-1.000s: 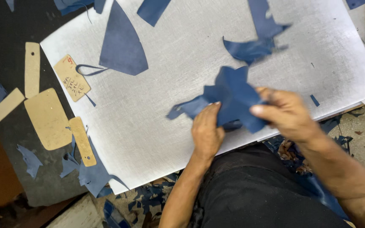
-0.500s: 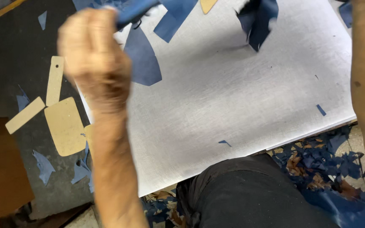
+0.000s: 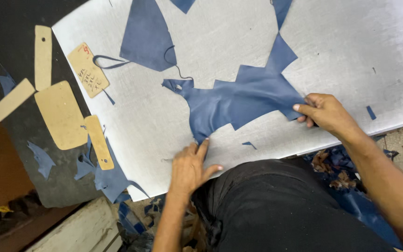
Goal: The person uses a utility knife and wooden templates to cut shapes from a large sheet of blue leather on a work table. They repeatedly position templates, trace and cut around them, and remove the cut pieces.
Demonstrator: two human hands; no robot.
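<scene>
Pinching blue leather scrap (image 3: 243, 100) edge, right hand (image 3: 325, 112); left hand (image 3: 190, 168) fingers spread.

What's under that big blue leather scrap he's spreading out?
The blue scrap lies flat on the white cutting board, pinned by the left hand and right hand. Whatever lies directly beneath it is covered.
</scene>
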